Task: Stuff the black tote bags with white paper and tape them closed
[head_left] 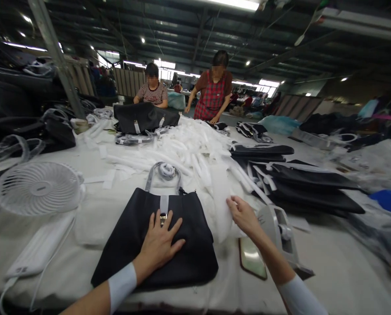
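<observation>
A black handbag (132, 245) lies flat on the white table (339, 271) right in front of me, its wrapped handle (164, 171) pointing away. My left hand (160, 243) rests flat on the bag, fingers spread beside its metal clasp (163, 217). My right hand (243, 214) pinches a strip of white foam wrap (222, 199) just right of the bag.
A white desk fan (37, 188) and a white power bank (39, 249) sit at the left. A phone (251, 259) and a tape dispenser (282, 238) lie at the right. Stacked black bags (307, 188) fill the right side. Two people work at the far end.
</observation>
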`<control>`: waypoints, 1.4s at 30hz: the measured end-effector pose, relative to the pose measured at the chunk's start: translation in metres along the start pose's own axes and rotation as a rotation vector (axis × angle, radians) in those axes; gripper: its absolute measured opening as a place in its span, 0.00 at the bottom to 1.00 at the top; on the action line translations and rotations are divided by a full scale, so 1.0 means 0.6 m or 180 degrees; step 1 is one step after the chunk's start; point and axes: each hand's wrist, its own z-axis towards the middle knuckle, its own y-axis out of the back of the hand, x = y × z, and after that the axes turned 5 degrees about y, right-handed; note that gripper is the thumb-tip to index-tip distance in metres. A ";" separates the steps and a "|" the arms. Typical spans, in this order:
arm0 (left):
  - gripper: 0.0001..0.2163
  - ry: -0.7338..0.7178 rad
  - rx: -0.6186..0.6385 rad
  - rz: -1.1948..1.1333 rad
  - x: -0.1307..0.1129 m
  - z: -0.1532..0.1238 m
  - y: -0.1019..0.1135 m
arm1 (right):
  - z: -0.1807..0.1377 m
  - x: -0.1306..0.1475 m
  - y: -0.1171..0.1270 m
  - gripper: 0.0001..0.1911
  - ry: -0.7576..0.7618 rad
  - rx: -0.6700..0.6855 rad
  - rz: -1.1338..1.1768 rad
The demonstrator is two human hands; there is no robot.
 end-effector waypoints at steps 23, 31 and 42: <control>0.19 -0.1012 0.1418 -0.0869 0.003 0.122 0.054 | -0.158 0.057 -0.096 0.24 -0.0061 0.0697 -0.1280; 0.42 -0.1471 0.1787 -0.1012 -0.020 0.237 0.017 | -0.149 -0.013 -0.076 0.18 -0.0888 -0.0143 -0.0222; 0.10 -0.1376 0.0641 -0.1235 0.006 0.169 -0.024 | -0.102 -0.004 -0.092 0.13 -0.0950 -0.0206 0.0223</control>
